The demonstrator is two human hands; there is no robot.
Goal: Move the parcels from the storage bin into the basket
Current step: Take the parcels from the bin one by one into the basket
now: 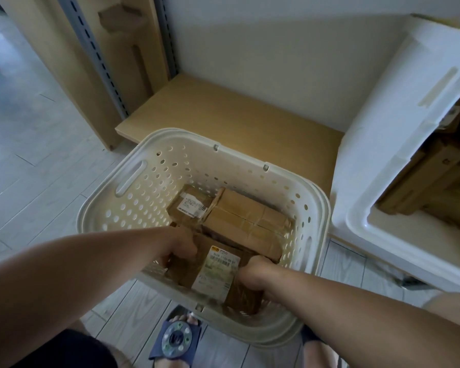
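A cream perforated basket stands on the floor in front of me. Inside it lie brown cardboard parcels: a small labelled one at the back left and a taped one to its right. Both my hands are down in the basket on a labelled parcel at the near side. My left hand grips its left edge and my right hand grips its right edge. The white storage bin stands open on the right, with more brown parcels inside.
A low wooden shelf board runs behind the basket, against a white wall. Metal shelf uprights and wooden panels stand at the left. Pale floor tiles spread to the left. My slippered feet are just below the basket.
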